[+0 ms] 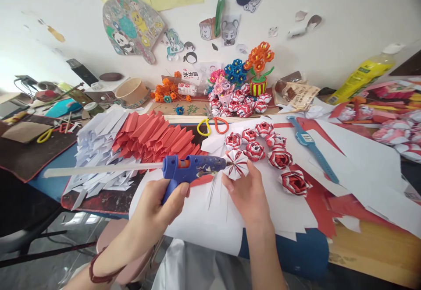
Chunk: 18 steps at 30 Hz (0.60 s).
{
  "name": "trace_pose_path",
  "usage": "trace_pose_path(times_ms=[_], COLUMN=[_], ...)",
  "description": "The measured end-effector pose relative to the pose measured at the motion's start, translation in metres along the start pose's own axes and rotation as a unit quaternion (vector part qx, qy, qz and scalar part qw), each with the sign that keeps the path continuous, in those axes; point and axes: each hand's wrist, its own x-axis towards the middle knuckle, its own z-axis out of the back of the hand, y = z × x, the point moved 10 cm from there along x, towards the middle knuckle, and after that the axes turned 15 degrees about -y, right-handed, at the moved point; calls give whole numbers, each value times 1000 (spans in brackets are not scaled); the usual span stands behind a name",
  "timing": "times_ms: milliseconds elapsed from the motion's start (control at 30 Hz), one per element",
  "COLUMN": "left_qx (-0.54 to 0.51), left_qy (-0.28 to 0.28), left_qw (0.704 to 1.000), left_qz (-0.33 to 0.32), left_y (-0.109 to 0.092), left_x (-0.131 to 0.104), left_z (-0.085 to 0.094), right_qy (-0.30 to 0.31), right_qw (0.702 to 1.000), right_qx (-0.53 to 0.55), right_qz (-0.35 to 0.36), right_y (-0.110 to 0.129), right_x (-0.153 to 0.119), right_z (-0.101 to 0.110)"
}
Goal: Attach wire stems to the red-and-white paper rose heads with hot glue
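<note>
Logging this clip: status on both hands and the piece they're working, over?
Left hand grips blue glue gun, nozzle at the paper flower. Right hand holds that flower. Finished paper roses lie just beyond.

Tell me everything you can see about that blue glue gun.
The glue gun is blue plastic, smeared with dried glue. The left hand grips its handle and holds it level. A long pale glue stick juts from its back. Its nozzle touches a red-and-white folded paper flower held by the right hand.

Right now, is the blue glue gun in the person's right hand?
No, the blue plastic glue gun is gripped by the left hand, while the right hand holds a red-and-white folded paper flower.
</note>
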Motion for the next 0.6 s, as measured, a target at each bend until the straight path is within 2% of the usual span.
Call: trace_pose_path(times_ms=[300,600], left_qx=[-20,-5], left_qy=[-5,-2], left_qw=[1000,1000], left_qz=[12,-19], left_y=[12,6], left_x=[-1,0], left_z=[-2,-2], right_qy=[-12,-13], right_qw=[1000,1000], right_qx=[2,9], right_qz=[-3,-7], right_y=[-1,-1], right_x=[1,3], right_z=[5,6])
